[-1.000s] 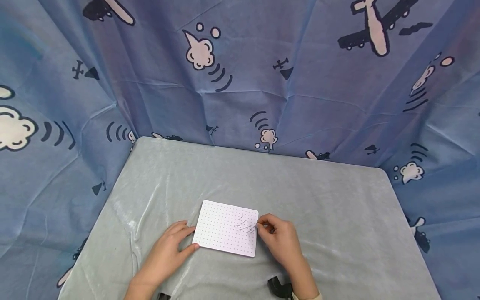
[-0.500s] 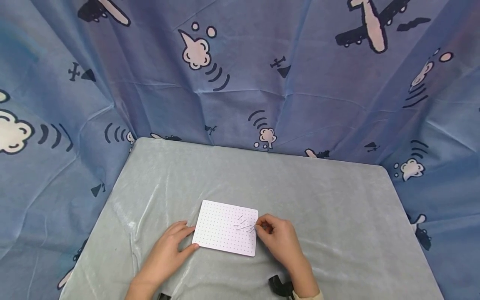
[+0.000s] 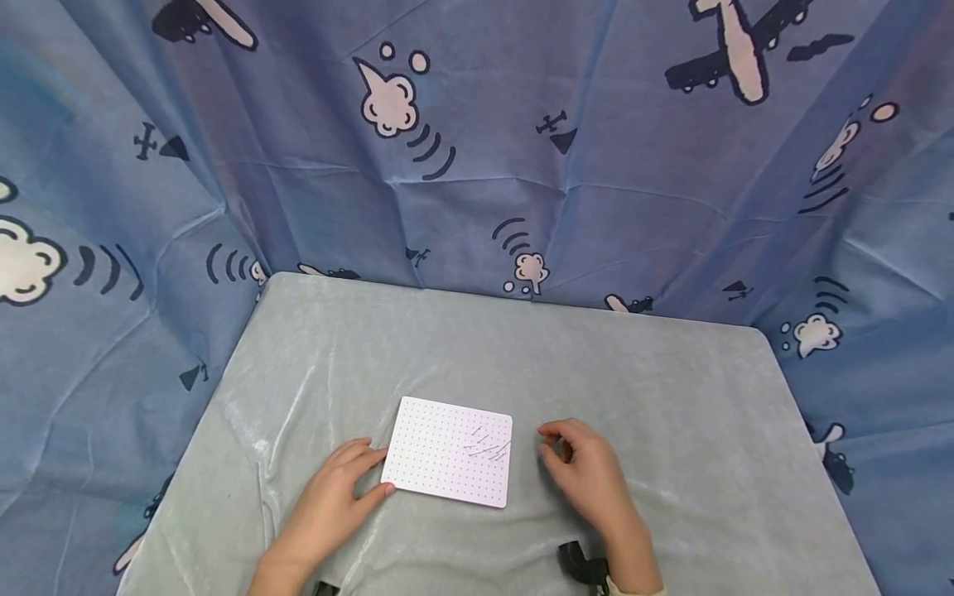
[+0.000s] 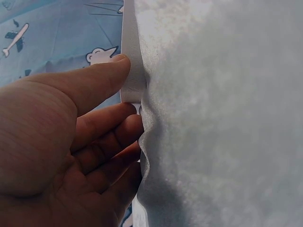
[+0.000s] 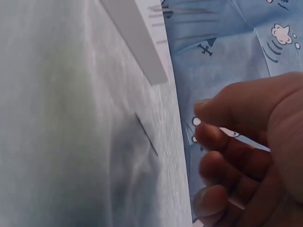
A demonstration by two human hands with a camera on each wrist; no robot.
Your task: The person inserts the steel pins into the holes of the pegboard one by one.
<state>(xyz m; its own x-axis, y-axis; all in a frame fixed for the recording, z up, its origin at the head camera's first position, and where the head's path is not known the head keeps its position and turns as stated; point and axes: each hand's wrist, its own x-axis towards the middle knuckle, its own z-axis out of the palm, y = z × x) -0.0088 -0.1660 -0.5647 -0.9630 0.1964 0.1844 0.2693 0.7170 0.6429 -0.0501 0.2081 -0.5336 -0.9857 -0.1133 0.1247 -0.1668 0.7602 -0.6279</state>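
Observation:
A white board [image 3: 432, 455] with a grid of small dots lies flat on the cloth. Several thin needle-like rods [image 3: 488, 452] stand up from its right part, and these rods [image 5: 184, 10] also show in the right wrist view. With thumb and forefinger, my left hand [image 3: 331, 497] touches the board's left edge and near-left corner, fingers relaxed. Off the board's right side is my right hand [image 3: 592, 476], its fingers loosely curled and nothing seen between them. On the cloth in the right wrist view, a thin dark needle-like line [image 5: 147, 135] shows beside the board.
A grey velvety cloth [image 3: 633, 397] covers the table. Blue curtains [image 3: 477, 149] printed with planes and clouds hang behind and at both sides. Black wrist-camera mounts [image 3: 581, 565] show near the front by the forearms.
My right hand has left the rods at the board's right edge and moved right, its fingertips now apart from the board. One rod there now shows in full. My left hand stays put.

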